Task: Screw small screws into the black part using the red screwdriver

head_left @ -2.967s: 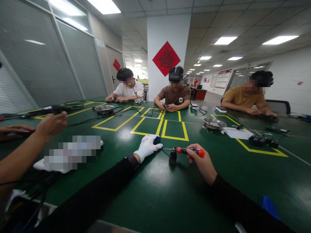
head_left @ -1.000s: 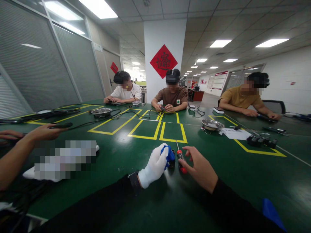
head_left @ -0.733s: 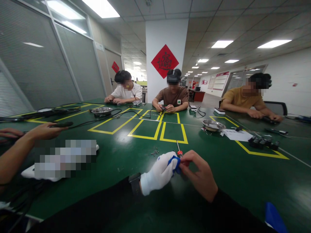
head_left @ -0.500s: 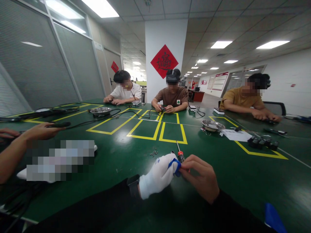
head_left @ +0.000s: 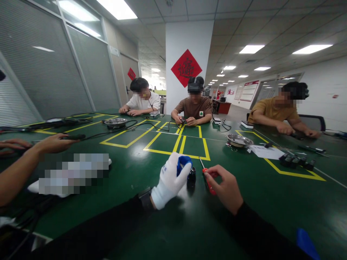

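My left hand [head_left: 171, 178] wears a white glove with a blue palm side. Its fingers curl in a loose C with the thumb apart, and nothing shows between them. Just right of the thumb, a small black cylindrical part [head_left: 192, 174] with a metal ring on top stands on the green table. My right hand [head_left: 226, 186] is bare, thumb and forefinger pinched on the handle of a red screwdriver [head_left: 211, 188]. That screwdriver lies on the table, its metal shaft pointing away from me.
Metal bowls [head_left: 240, 141] stand on the green table [head_left: 130, 224], marked with yellow tape. A paper sheet [head_left: 267, 152] and several black parts [head_left: 295, 161] lie at right. A blue object [head_left: 306, 243] is at lower right. Co-workers sit opposite; another's hand [head_left: 54, 143] reaches in from the left.
My right hand has let go of the glove's blue fingertips and moved to the screwdriver. My gloved left hand has shifted left and opened, uncovering the black part and hiding the small screws.
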Available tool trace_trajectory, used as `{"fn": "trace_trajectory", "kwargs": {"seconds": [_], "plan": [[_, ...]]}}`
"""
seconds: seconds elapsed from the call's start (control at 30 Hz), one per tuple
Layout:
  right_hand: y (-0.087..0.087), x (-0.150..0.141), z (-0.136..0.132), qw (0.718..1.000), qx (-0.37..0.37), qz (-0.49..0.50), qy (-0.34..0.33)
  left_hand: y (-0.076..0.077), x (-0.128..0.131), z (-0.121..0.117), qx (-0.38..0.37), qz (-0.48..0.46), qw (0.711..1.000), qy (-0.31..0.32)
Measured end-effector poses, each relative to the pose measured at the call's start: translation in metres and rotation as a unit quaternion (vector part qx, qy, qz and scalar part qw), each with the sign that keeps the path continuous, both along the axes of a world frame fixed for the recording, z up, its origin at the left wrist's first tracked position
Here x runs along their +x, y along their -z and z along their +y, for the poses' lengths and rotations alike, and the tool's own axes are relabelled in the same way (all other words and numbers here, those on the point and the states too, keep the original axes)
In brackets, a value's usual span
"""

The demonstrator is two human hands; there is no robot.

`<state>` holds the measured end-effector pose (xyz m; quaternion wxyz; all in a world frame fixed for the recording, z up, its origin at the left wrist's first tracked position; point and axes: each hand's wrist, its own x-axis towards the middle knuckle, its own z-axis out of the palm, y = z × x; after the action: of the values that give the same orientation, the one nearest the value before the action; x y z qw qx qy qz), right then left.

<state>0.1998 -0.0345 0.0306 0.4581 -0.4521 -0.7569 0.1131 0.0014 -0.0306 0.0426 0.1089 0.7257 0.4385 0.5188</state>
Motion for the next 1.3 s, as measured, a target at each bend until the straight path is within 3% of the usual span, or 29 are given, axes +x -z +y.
{"fn": "trace_trajectory", "kwargs": {"seconds": [0.07, 0.2, 0.43, 0.7, 1.03, 1.17, 1.3], "plan": [[0.004, 0.004, 0.006, 0.999, -0.045, -0.023, 0.004, 0.003, 0.0, 0.006, -0.018, 0.005, 1.0, -0.013], [0.01, 0.002, 0.012, 0.994, -0.081, -0.073, 0.001, 0.009, 0.003, 0.008, -0.071, 0.048, 0.993, 0.078], [0.007, -0.009, 0.002, 0.993, -0.104, -0.027, -0.046, 0.029, 0.005, 0.018, -0.142, 0.094, 0.978, 0.122], [0.01, -0.014, -0.001, 0.992, 0.0, -0.127, -0.014, 0.03, 0.005, 0.025, -0.136, 0.086, 0.976, 0.148], [0.009, -0.012, -0.001, 0.944, 0.155, -0.29, 0.004, 0.029, 0.002, 0.028, -0.128, 0.12, 0.973, 0.149], [0.003, -0.013, -0.003, 0.921, 0.155, -0.356, -0.019, 0.024, 0.003, 0.025, -0.112, 0.14, 0.971, 0.158], [0.001, -0.014, -0.004, 0.936, 0.119, -0.331, -0.017, 0.023, 0.004, 0.024, -0.121, 0.138, 0.97, 0.158]]}}
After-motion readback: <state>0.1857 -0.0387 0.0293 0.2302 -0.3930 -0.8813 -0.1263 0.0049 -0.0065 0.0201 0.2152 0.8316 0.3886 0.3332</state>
